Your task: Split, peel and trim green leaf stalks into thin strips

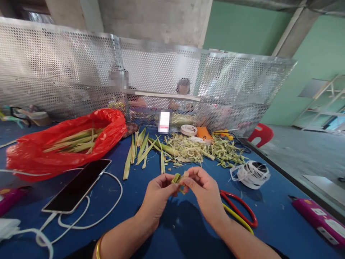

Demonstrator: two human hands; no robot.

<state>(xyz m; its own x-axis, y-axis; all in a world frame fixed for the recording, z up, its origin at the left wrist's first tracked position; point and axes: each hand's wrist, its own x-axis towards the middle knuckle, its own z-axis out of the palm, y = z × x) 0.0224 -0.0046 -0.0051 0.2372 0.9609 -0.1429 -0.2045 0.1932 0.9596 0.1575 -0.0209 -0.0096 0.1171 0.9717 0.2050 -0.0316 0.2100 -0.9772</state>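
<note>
Between my fingertips, above the near middle of the blue table [140,201], is a small folded piece of green and pale leaf [177,178]. My left hand [159,190] pinches its left side, thumb against fingers. From the right, my right hand [202,187] pinches the paler end of the same piece; the fingers hide part of it. Several long leaf strips [140,147] lie beyond my left hand. Past my right hand is a heap of shredded leaf scraps [188,147]. Red-and-yellow handled scissors [239,208] lie by my right wrist, partly covered by it.
On the left are a red plastic bag [29,154] of leaf strips, a tablet [78,189] and its white cable [118,198]. To the right are a roll of white ribbon [253,174] and a purple device [318,219]. A perforated metal screen [161,61] stands behind, with people beyond it.
</note>
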